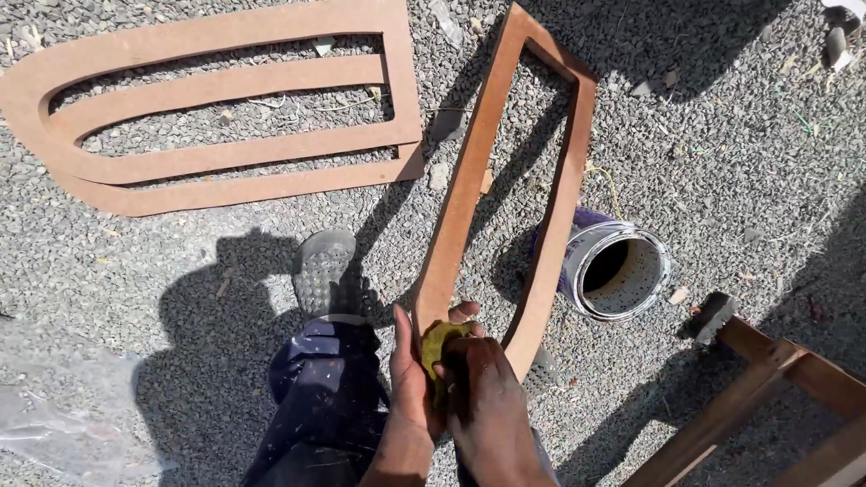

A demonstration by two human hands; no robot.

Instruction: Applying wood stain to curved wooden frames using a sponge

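The left hand [410,379] grips the near end of the tapered wooden frame [505,180], steadying it against the knee [329,379] so its far end rests on the gravel [749,135]. The right hand [483,388] closes on a yellow-green pad [440,341], pressed to the frame's near end. An open tin [618,269] lies tipped beside the frame, within reach.

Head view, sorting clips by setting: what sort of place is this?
Probably an outdoor woodworking yard: gravel ground in sunlight, cut wooden frames lying on it, and an open tin beside the frame being rubbed.
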